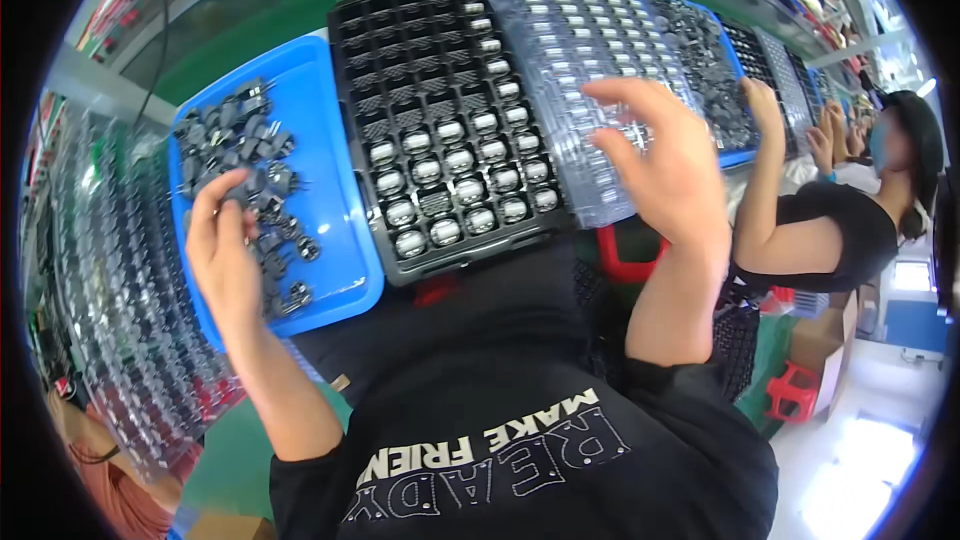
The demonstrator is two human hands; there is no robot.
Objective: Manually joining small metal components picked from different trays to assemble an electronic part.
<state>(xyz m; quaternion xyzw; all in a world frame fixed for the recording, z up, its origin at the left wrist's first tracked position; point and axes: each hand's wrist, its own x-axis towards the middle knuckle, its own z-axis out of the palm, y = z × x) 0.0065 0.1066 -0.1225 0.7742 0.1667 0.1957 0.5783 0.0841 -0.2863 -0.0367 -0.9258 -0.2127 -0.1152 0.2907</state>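
Black gridded tray (440,90): rigid plastic, square cells, shiny round metal caps (450,160) seated in its right columns. Left of it, blue tray (330,140) of loose dark components (235,135); left hand (222,240) pinched on one. Right of it, clear blister tray (580,30), ridged; right hand (665,165) spread wide above.

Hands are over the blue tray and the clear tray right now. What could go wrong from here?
1. The blue tray overhangs the bench edge near the left hand; a nudge might tip its small dark parts.
2. The right hand over the clear tray could brush the adjacent black tray and unseat its silvery pieces.
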